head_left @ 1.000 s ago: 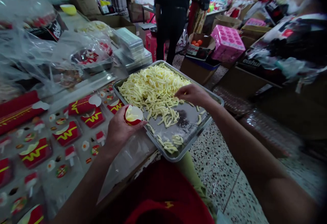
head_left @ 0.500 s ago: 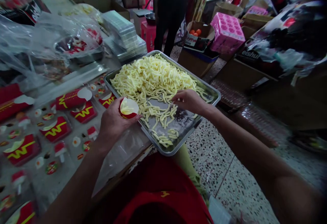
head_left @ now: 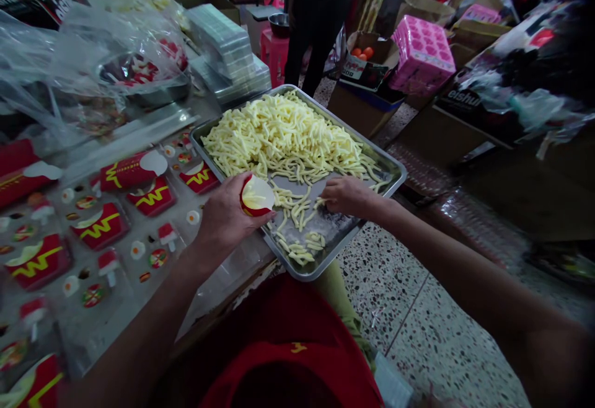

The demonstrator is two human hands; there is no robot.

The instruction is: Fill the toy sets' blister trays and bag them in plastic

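Terrazzo floor [head_left: 446, 333]; metal tray [head_left: 332, 225] above. Red carton [head_left: 258, 196], tray's nine o'clock: left hand [head_left: 227, 212] curled round it; probably light, crushable, best held by lower sides. Right hand [head_left: 346, 196], three o'clock: fingers bunched, hold unclear; pale sticks [head_left: 283, 135] likely soft.
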